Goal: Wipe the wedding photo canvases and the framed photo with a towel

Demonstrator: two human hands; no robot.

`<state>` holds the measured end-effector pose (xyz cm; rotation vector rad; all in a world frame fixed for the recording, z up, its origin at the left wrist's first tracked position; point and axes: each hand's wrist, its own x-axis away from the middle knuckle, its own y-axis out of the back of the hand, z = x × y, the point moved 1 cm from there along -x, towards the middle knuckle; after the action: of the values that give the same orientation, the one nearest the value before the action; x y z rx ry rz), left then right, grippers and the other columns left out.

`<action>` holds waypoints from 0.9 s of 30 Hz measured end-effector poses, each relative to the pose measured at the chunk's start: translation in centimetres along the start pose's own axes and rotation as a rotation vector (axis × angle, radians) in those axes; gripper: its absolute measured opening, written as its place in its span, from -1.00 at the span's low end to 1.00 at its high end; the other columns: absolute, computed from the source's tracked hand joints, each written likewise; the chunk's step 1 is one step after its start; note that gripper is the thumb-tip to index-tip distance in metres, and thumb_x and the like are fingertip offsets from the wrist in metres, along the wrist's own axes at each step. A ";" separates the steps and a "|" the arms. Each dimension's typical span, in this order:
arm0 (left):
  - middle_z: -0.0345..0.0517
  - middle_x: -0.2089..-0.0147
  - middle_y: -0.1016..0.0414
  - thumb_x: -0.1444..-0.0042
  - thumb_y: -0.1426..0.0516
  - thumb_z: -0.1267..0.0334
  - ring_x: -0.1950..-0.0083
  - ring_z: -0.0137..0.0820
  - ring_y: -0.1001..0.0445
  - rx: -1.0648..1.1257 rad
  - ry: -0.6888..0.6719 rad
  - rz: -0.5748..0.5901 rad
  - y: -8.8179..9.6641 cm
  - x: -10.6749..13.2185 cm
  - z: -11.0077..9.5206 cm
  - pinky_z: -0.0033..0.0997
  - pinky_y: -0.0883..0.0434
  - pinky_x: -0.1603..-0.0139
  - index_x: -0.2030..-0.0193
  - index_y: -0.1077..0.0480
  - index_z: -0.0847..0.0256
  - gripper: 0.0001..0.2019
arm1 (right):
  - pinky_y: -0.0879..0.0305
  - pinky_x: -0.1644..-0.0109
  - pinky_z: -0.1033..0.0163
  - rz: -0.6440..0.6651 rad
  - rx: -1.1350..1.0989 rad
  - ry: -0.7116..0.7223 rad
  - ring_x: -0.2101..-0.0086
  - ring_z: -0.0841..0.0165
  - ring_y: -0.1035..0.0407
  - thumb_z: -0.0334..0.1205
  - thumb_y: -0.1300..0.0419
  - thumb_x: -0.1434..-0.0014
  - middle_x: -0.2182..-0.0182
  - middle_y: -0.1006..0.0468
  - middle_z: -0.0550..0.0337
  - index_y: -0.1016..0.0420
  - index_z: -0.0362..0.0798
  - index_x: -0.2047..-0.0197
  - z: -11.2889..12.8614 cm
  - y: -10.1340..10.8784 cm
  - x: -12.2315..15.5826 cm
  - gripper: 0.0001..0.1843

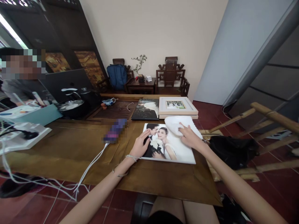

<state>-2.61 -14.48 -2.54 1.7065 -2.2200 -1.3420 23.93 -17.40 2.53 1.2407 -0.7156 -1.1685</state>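
A photo panel [174,154] showing a couple lies flat near the front right of the table. On its left edge my left hand [140,144] rests with fingers stretched out, holding nothing. My right hand [189,137] is over the panel's right side, fingers apart, with its fingertips at a soft white sheet [174,123]. This sheet, maybe cloth or foam, lies rumpled across the panel's upper right corner. Whether the right fingertips press on the sheet or only hover over it is hard to tell.
Behind the panel are a dark photo print [146,110] and light-framed pictures [195,111]. Left of it lies a phone [115,130] on a white cable [93,160]. A power strip [38,138], kettle [90,96] and laptop [67,84] stand farther left, near another person [14,90]. A bamboo chair [266,116] stands right.
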 end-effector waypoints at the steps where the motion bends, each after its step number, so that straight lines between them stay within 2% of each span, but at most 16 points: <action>1: 0.02 -0.22 -0.28 -0.19 0.03 0.29 -0.27 -0.32 -0.20 0.000 0.002 0.001 0.0 0.0 0.0 -0.19 -0.15 -0.29 -0.11 -0.32 0.28 -0.63 | 0.13 -0.16 -0.25 0.016 0.027 0.015 -0.20 0.01 0.03 -0.58 0.09 0.14 -0.07 -0.34 -0.20 -0.42 -0.22 0.13 0.2 -0.1 1.1 -0.51; 3: 0.02 -0.22 -0.28 -0.18 0.03 0.29 -0.27 -0.32 -0.20 -0.003 0.008 0.005 0.0 0.0 0.0 -0.19 -0.15 -0.29 -0.12 -0.32 0.27 -0.63 | 0.22 -0.18 -0.32 0.050 0.083 0.062 -0.26 -0.01 0.24 -0.60 0.08 0.18 -0.19 -0.19 -0.16 -0.46 -0.20 0.20 1.4 -0.5 3.8 -0.51; 5: 0.02 -0.22 -0.28 -0.18 0.02 0.29 -0.27 -0.32 -0.19 -0.011 0.015 0.009 0.0 0.0 0.0 -0.19 -0.14 -0.29 -0.12 -0.31 0.28 -0.62 | 0.30 -0.20 -0.34 0.068 0.117 0.108 -0.27 0.01 0.34 -0.62 0.08 0.19 -0.26 -0.08 -0.06 -0.50 -0.16 0.28 3.5 -0.9 6.9 -0.54; 8: 0.05 -0.22 -0.28 -0.18 0.02 0.29 -0.27 -0.32 -0.19 -0.019 0.012 0.014 0.1 -0.1 -0.1 -0.20 -0.13 -0.30 -0.13 -0.30 0.32 -0.61 | 0.36 -0.21 -0.36 0.095 0.126 0.142 -0.27 -0.01 0.40 -0.61 0.06 0.18 -0.29 -0.01 0.01 -0.51 -0.12 0.37 7.0 -1.2 11.0 -0.59; 11: 0.06 -0.21 -0.28 -0.18 0.02 0.29 -0.27 -0.32 -0.19 -0.024 0.006 0.014 0.1 -0.1 -0.1 -0.20 -0.14 -0.29 -0.13 -0.31 0.33 -0.61 | 0.37 -0.20 -0.38 0.142 0.111 0.140 -0.26 -0.06 0.37 -0.59 0.02 0.21 -0.29 0.01 0.04 -0.52 -0.10 0.38 8.9 -1.1 12.5 -0.61; 14: 0.05 -0.21 -0.29 -0.18 0.02 0.29 -0.27 -0.31 -0.20 -0.026 -0.002 0.015 0.2 -0.1 0.0 -0.19 -0.14 -0.29 -0.12 -0.31 0.31 -0.62 | 0.31 -0.22 -0.33 0.155 0.088 0.122 -0.26 0.00 0.29 -0.59 0.05 0.19 -0.27 -0.07 0.06 -0.51 -0.08 0.28 8.2 -0.8 10.6 -0.54; 19: 0.03 -0.21 -0.29 -0.18 0.02 0.28 -0.26 -0.31 -0.22 -0.021 -0.006 0.014 0.3 -0.1 -0.1 -0.20 -0.16 -0.28 -0.13 -0.31 0.28 -0.62 | 0.10 -0.18 -0.26 0.103 0.106 0.009 -0.22 0.02 0.08 -0.56 0.06 0.12 -0.12 -0.29 -0.18 -0.42 -0.20 0.09 3.6 0.3 3.1 -0.50; 22: 0.01 -0.21 -0.30 -0.18 0.02 0.28 -0.26 -0.32 -0.22 -0.016 0.002 0.016 0.4 -0.1 -0.1 -0.21 -0.16 -0.28 -0.13 -0.31 0.26 -0.62 | -0.05 -0.12 -0.18 0.079 0.110 -0.032 -0.16 0.04 -0.09 -0.57 0.10 0.09 0.00 -0.40 -0.21 -0.39 -0.20 0.04 1.6 1.0 -0.2 -0.47; 24: 0.00 -0.21 -0.30 -0.18 0.02 0.28 -0.26 -0.32 -0.22 -0.013 0.006 0.015 0.4 0.0 0.0 -0.20 -0.17 -0.27 -0.13 -0.31 0.25 -0.62 | -0.06 -0.12 -0.16 0.071 0.112 -0.036 -0.15 0.06 -0.10 -0.59 0.11 0.10 0.02 -0.41 -0.20 -0.38 -0.20 0.04 1.1 1.1 -0.9 -0.46; 27: 0.00 -0.21 -0.29 -0.18 0.02 0.28 -0.26 -0.32 -0.21 -0.009 0.006 0.013 0.4 0.0 0.0 -0.21 -0.16 -0.28 -0.13 -0.31 0.25 -0.62 | 0.07 -0.17 -0.23 0.066 0.133 0.000 -0.21 0.04 0.05 -0.58 0.08 0.11 -0.07 -0.34 -0.21 -0.40 -0.21 0.05 1.9 0.4 0.9 -0.46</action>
<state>-2.93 -14.49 -2.33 1.6884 -2.2146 -1.3394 22.58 -18.93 3.26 1.3174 -0.8393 -1.0808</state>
